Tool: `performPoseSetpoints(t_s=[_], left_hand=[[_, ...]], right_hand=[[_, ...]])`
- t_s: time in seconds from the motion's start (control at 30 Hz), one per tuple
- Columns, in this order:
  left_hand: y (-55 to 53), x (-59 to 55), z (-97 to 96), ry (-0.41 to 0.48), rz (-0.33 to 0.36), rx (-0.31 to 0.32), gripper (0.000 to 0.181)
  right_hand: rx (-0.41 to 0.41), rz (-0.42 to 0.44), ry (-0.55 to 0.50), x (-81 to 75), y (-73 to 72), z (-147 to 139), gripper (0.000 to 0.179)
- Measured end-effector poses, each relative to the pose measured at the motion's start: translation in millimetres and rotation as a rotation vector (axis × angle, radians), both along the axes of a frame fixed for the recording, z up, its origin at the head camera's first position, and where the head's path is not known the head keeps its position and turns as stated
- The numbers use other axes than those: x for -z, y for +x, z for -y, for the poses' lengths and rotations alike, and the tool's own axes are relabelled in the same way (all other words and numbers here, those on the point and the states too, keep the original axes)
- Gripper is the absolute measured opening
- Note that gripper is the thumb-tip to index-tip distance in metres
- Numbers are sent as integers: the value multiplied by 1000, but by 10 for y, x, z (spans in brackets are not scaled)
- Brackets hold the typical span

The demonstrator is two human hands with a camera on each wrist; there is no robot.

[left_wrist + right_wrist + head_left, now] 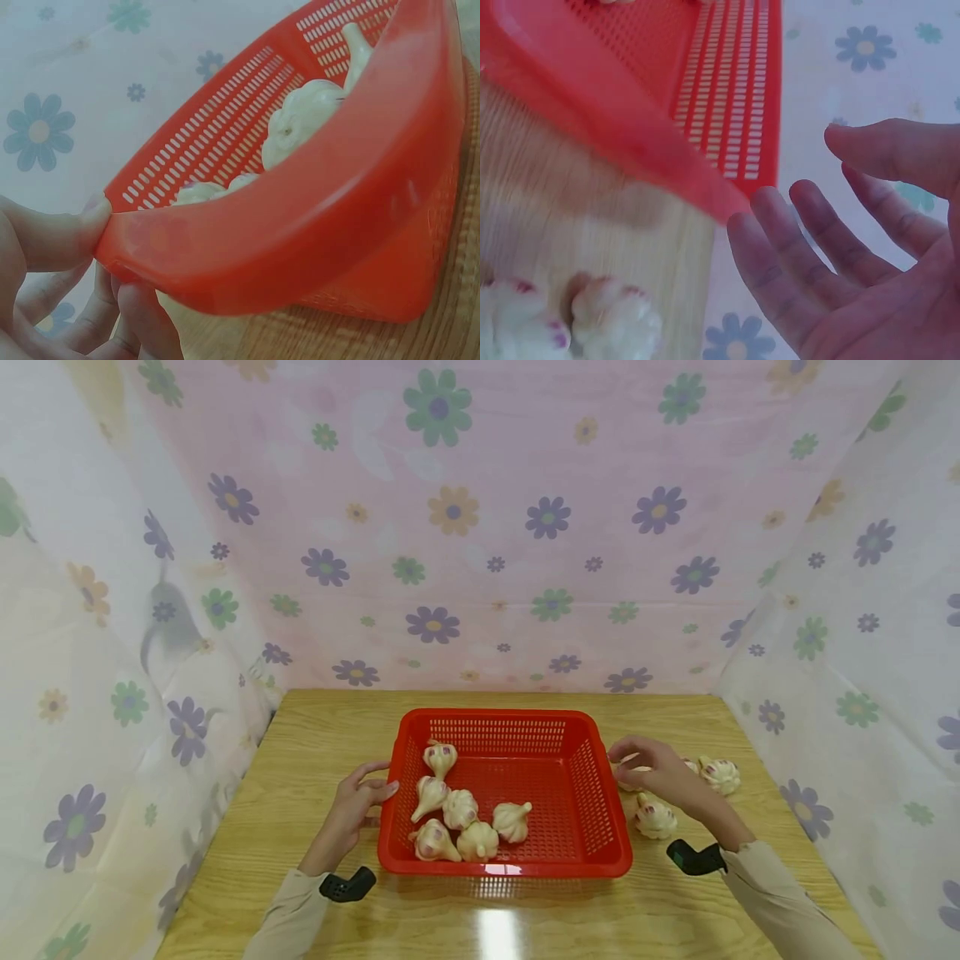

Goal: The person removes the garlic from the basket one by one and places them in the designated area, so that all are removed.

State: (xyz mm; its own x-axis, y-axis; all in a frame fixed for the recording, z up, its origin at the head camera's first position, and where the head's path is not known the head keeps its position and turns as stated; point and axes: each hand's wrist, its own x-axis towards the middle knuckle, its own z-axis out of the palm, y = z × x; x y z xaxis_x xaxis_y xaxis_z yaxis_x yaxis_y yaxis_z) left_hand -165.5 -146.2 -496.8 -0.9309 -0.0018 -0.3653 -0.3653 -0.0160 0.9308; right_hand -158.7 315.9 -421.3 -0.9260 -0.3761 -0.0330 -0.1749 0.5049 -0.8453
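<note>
A red plastic basket (551, 868) with slotted walls stands on the table. Several garlic bulbs (460, 810) lie inside it, mostly toward its left half. My left hand (351, 810) grips the basket's left rim; in the left wrist view the thumb lies over the rim (300, 225) and the fingers are beneath. By the right rim is my right hand (660, 772), its fingers loosely bent and nothing held. The right wrist view shows those fingertips (746, 232) close to a basket corner; contact cannot be told. Below and beyond the right hand lie more garlic bulbs (655, 817).
The light wooden table (330, 718) extends on both sides of the basket. Flower-printed cloth (495, 527) hangs behind and along both sides. One garlic bulb (722, 775) lies farther right, near the table's right side. Each wrist wears a black device (348, 885).
</note>
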Motion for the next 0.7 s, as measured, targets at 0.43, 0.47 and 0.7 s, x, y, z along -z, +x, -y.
performPoseSetpoints(t_s=[0.43, 0.47, 0.7], left_hand=[[13, 9, -15, 14, 5, -1, 45], [12, 14, -13, 14, 3, 0, 45], [14, 8, -5, 4, -5, -4, 44]], right_hand=[[-30, 228, -48, 95, -268, 292, 39], [-41, 235, -50, 108, -286, 313, 37], [-91, 328, -45, 164, -370, 500, 34]])
